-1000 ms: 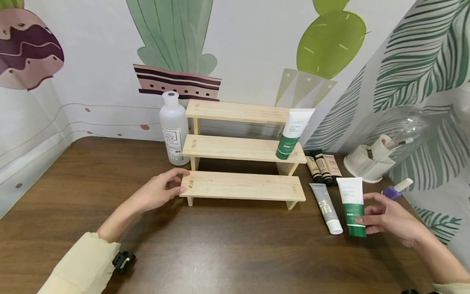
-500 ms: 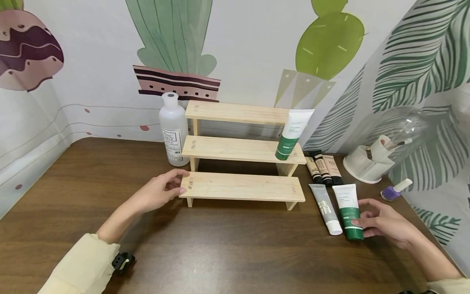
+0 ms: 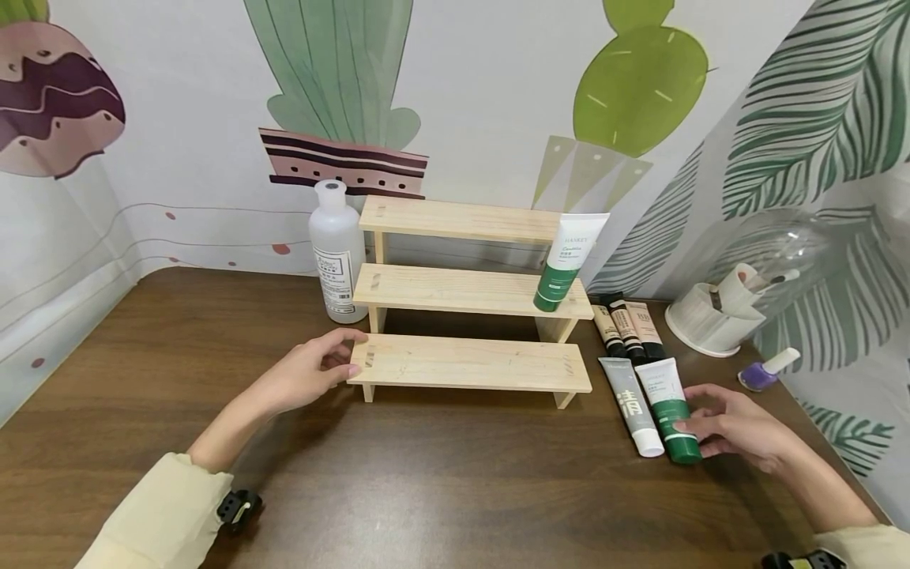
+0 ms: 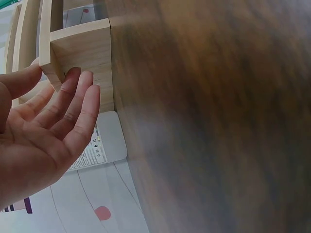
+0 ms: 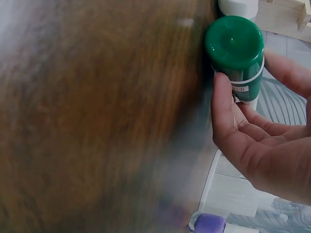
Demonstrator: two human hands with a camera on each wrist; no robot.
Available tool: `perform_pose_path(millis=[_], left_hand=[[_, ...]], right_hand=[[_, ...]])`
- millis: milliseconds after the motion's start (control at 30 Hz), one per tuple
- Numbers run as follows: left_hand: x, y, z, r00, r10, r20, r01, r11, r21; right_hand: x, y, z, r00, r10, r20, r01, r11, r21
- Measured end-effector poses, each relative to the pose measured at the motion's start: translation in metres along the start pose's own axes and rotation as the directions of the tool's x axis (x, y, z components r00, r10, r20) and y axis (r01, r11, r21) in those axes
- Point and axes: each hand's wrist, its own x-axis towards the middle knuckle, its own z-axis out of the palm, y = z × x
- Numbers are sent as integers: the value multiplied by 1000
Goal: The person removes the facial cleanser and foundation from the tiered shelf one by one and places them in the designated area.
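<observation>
A green-and-white tube (image 3: 667, 405) lies on the brown table beside a grey tube (image 3: 629, 403). My right hand (image 3: 700, 433) pinches it near its green cap (image 5: 234, 46), thumb on one side and fingers on the other. My left hand (image 3: 348, 356) rests at the left end of the lowest step of a three-step wooden rack (image 3: 469, 362). Its straight fingers (image 4: 73, 92) touch the end board (image 4: 82, 48), and the thumb lies over the top edge. A second green-and-white tube (image 3: 569, 261) stands cap down on the middle step, leaning on the top one.
A white bottle (image 3: 337, 253) stands left of the rack. Three small tubes (image 3: 629, 328) lie right of it. Further right are a purple nail polish bottle (image 3: 764, 371) and a white holder (image 3: 714, 316) under a clear dome. Patterned walls close in the back and the right side.
My right hand has lowered the green-and-white tube and shifted it left, so it now lies flat against the grey tube. My left hand has stayed at the rack's end.
</observation>
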Motion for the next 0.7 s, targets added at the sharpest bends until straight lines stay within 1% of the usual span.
perform_pose_path(millis=[333,700], left_hand=[[0,1,0,1000,-2,2,2,1000,-6],[-2,2,-1,1000,-8,3,8,1000,-13]], right_hand=[[3,0,-1,1000,19,1,-19,1000,1],[2,6,-6,999,-10,32,8,999,47]])
